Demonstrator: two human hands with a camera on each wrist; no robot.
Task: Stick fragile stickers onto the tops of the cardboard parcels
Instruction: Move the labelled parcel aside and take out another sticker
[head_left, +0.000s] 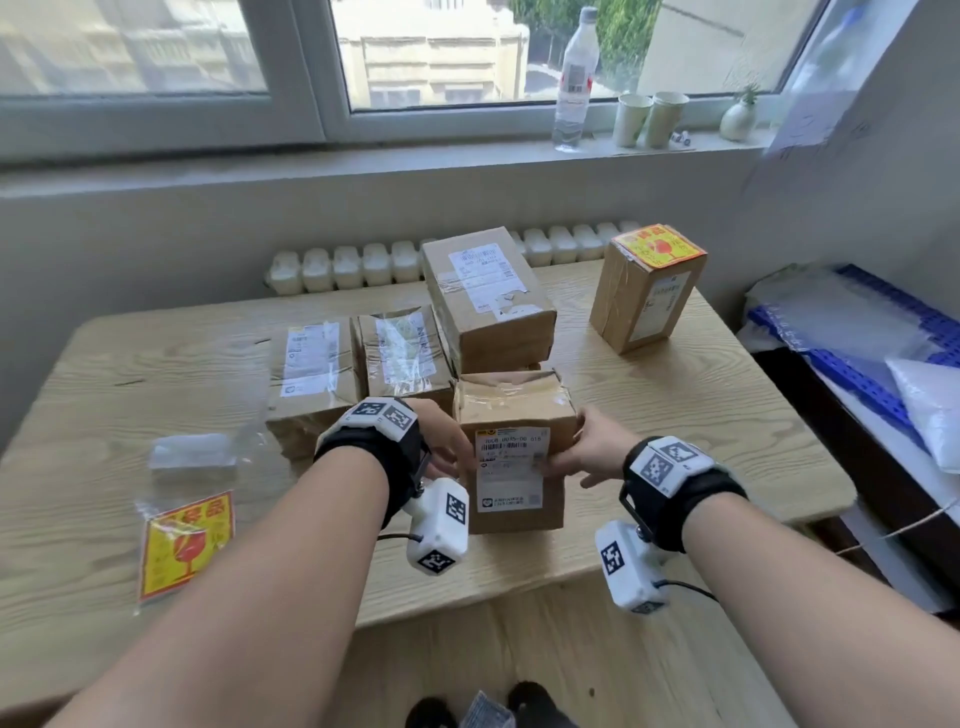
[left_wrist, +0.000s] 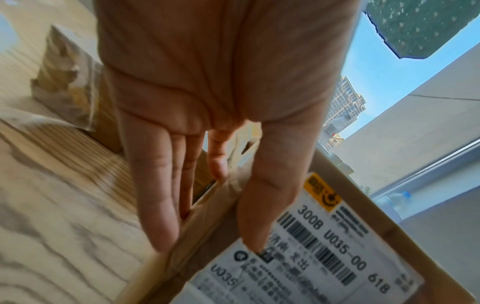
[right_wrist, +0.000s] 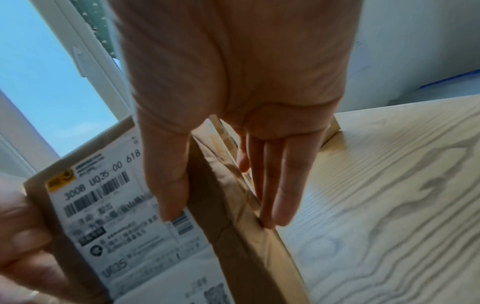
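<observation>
While we stand the parcel (head_left: 511, 441) on the worktop (head_left: 675, 415), our left hand (head_left: 441, 441) and right hand (head_left: 587, 447) clasp it, thumbs on its labelled front, fingers (right_wrist: 280, 195) flat along its sides.

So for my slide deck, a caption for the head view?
Both hands, left hand and right hand, hold a labelled parcel on the table.
</observation>
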